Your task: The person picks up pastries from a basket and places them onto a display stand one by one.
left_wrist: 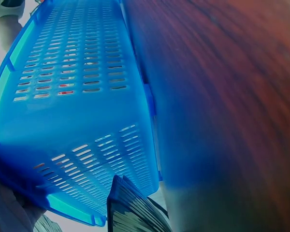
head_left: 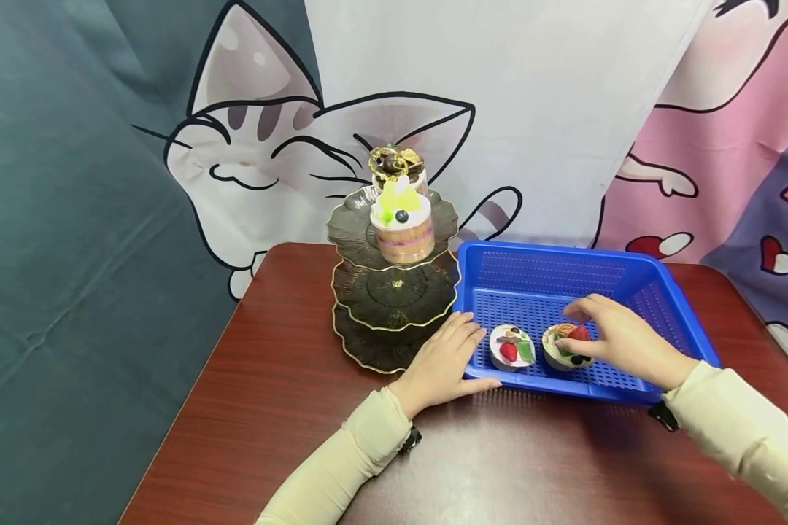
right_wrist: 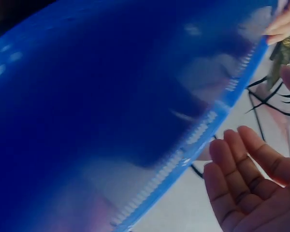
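Observation:
My right hand (head_left: 620,339) reaches into a blue plastic basket (head_left: 686,313), thumb over a fruit-topped tart (head_left: 567,348) with a strawberry and orange slice. In the right wrist view its loosely bent fingers (right_wrist: 249,169) are spread from the thumb, with nothing seen between them. Left of that tart sits a second fruit tart (head_left: 511,347) with a red berry and green piece. My left hand (head_left: 441,362) rests at the basket's near left corner, fingers straight over the left rim and thumb along the front rim. The left wrist view shows the basket's slotted wall (left_wrist: 72,121) from outside.
Just left of the basket stands a three-tier dark stand (head_left: 397,288) with scalloped gold rims. Its top tier bears a layered cake (head_left: 403,230) with yellow topping, and a chocolate-topped cake (head_left: 414,162) behind. The brown table (head_left: 249,408) meets a cat-printed backdrop (head_left: 249,157).

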